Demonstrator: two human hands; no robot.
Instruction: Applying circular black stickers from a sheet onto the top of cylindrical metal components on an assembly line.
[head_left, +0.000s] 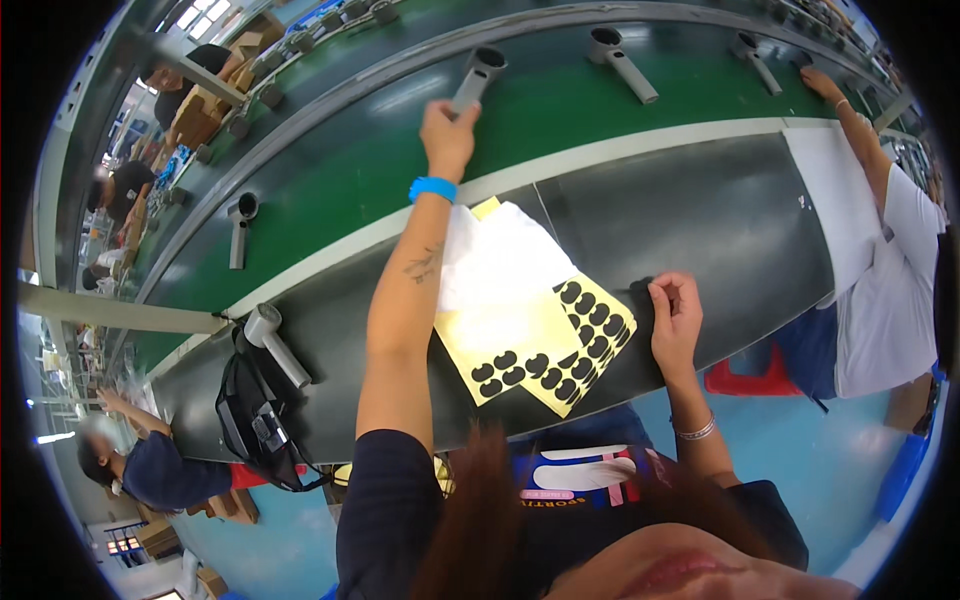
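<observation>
My left hand (447,140) reaches out over the green conveyor belt (360,160). Its fingers are closed round the handle of a grey hair dryer housing (482,68), whose round, dark opening points away from me. Close to the dark work table, my right hand (678,315) pinches a small black sticker (641,287) between thumb and fingertips. Between my arms lie yellow sheets (530,348) bearing rows of black rounded stickers, partly covered by a white backing sheet (510,255). Part of the stack is hidden behind my left forearm.
Other grey housings lie on the belt, one at left (240,228) and one at right (625,68). A grey housing (278,345) and a black bag (245,400) rest at the table's left. A co-worker's hand (822,84) reaches over the belt at far right.
</observation>
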